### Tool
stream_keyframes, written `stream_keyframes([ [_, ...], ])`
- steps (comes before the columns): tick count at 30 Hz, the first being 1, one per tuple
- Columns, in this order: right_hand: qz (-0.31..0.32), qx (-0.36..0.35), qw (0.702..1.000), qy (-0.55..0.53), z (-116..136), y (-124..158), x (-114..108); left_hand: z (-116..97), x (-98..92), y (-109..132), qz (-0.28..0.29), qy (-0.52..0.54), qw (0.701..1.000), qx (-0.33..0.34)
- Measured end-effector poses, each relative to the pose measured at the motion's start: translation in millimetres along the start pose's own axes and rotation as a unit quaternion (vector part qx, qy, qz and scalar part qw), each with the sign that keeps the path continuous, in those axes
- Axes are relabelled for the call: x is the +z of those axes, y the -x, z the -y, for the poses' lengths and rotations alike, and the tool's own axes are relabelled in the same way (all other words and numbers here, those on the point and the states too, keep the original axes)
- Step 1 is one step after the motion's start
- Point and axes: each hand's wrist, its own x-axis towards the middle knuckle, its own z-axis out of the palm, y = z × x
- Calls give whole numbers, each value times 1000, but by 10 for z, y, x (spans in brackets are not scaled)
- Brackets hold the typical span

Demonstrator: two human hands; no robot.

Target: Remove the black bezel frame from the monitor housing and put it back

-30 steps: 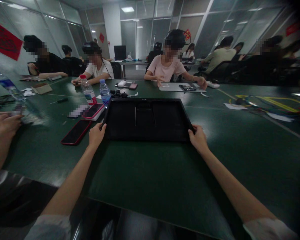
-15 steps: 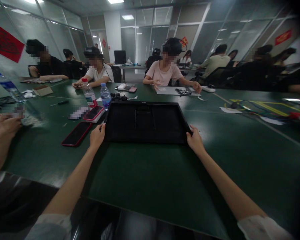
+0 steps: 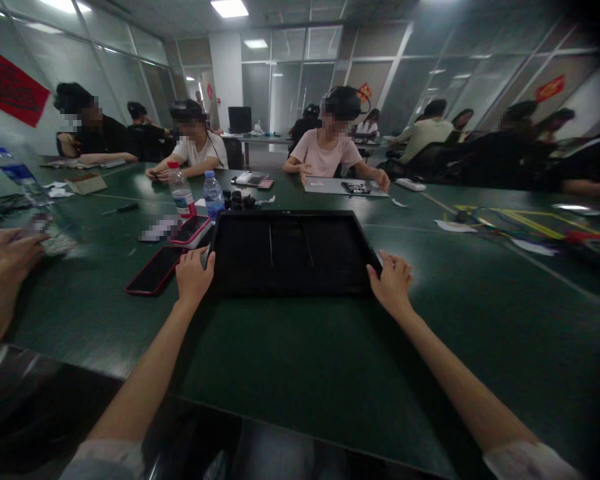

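A wide black monitor (image 3: 293,280) lies on the green table in front of me, its raised rim around a dark, recessed-looking face. A small pale mark shows in the middle of its far rim, and two thin light lines run down the face. My left hand (image 3: 194,275) is closed on the left edge, thumb toward the face. On the opposite edge, my right hand (image 3: 393,283) has its thumb at the rim and its fingers bent along the outer side. The undersides of both grips are hidden. Just left of my left hand lies a red-edged phone (image 3: 155,272).
Beyond that phone are a pink-edged phone (image 3: 190,230), a red-capped bottle (image 3: 181,193) and a blue-capped bottle (image 3: 213,195). Another person's hands (image 3: 13,253) are at the left. Opposite, a person in pink (image 3: 327,150) handles a grey panel (image 3: 325,187). Coloured cables (image 3: 510,220) lie right.
The view has tilted up slightly, so the monitor appears a little lower. My right hand's fingers look more spread along the edge. Across the table, the grey panel has shifted slightly left in view.
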Motion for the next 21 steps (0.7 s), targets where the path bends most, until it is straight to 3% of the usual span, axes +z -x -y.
stream_keyframes([
  [3,11,-69,997,25,317,57,-39,-109,23,35,-19,11,995,92],
  [7,42,-139,989,35,557,121,43,-163,43,61,25,2,987,157],
  [15,70,-162,983,52,486,121,184,-134,120,62,32,-2,990,140],
  [21,73,-142,986,47,583,159,123,-30,164,40,-4,63,997,49],
])
